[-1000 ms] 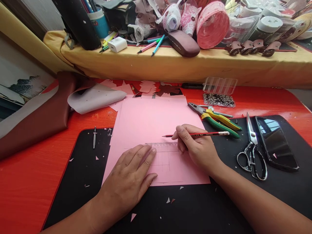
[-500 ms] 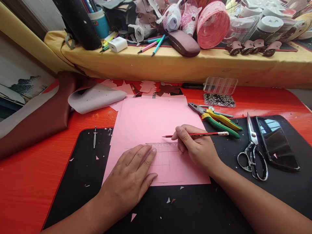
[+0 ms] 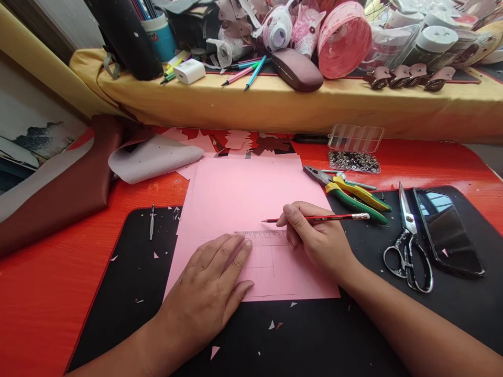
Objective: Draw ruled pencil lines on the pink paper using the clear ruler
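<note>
A pink sheet of paper (image 3: 243, 193) with thin pencilled lines lies on the black mat. Across its lower half runs a clear ruler (image 3: 263, 235). My left hand (image 3: 214, 280) lies flat with fingers stretched, its fingertips on the ruler's left part. At the ruler's right end, my right hand (image 3: 314, 238) rests on the paper, closed around a red and black pencil (image 3: 338, 217). The pencil lies nearly level, its point aimed left above the ruler's upper edge; whether it touches the paper I cannot tell. The right fingers cover the ruler's right end.
Right of the paper lie pliers (image 3: 349, 193), scissors (image 3: 408, 235) and a phone (image 3: 448, 230). Behind stands an open clear box (image 3: 353, 159) of small metal parts. A small metal tool (image 3: 152, 222) and scraps dot the black mat (image 3: 129, 277). Brown leather (image 3: 78, 178) curls at left.
Both hands, the ruler and the paper stay in place. The pencil has rolled slightly in my right fingers, its printed lettering now turned. The view has shifted very slightly.
</note>
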Demonstrator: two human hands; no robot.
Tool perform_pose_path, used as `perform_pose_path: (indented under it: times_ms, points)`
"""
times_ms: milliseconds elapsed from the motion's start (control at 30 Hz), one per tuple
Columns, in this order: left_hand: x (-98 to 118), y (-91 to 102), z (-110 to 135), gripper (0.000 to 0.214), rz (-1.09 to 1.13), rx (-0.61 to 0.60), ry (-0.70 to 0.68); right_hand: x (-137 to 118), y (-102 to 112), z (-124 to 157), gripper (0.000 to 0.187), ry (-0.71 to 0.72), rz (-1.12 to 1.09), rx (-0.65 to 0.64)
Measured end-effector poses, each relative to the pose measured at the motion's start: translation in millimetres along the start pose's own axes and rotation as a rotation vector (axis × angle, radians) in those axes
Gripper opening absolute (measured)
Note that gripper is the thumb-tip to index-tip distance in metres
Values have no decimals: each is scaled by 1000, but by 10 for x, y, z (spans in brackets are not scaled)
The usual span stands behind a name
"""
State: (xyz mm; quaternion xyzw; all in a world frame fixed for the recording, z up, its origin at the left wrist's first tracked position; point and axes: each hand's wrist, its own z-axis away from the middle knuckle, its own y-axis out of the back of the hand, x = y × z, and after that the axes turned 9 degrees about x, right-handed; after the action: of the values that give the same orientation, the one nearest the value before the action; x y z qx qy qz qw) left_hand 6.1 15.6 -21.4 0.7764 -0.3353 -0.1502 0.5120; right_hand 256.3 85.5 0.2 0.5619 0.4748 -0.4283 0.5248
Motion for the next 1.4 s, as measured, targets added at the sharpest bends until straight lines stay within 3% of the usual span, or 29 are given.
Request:
perform_pose_path:
  times_ms: [1400]
  points:
    - [38, 16, -4, 45, 44, 9, 74, 5, 20, -8, 51, -117, -10, 0]
